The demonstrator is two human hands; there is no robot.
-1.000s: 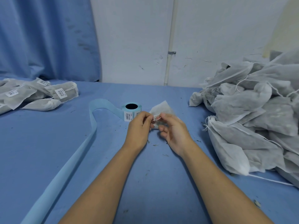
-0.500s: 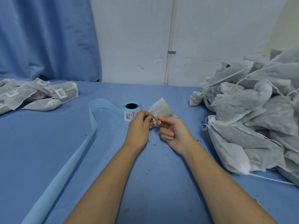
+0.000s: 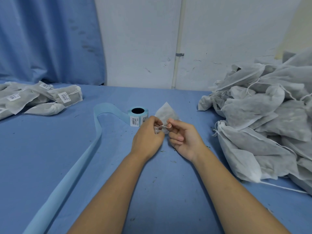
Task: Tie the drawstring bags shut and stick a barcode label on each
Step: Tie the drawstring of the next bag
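Drawstring bag (image 3: 166, 112): small, white, on table (image 3: 50, 141) at centre, just behind both hands, beside label roll (image 3: 138, 115). Left hand (image 3: 146, 137): fingers curled round bag's gathered neck. Right hand (image 3: 185, 139): thumb and forefinger pinch string (image 3: 163, 126), taut between hands. Labelled bags (image 3: 64, 97): far left. Unlabelled pile (image 3: 270, 124): right. Backing strip (image 3: 94, 144) trails from roll toward near left.

Lying just right of the pale-blue paper label roll (image 3: 137, 117): small white fabric bag (image 3: 166, 110). Lying well left: flat labelled grey bags (image 3: 67, 97). Piling well right: heaped white drawstring bags (image 3: 263, 125).
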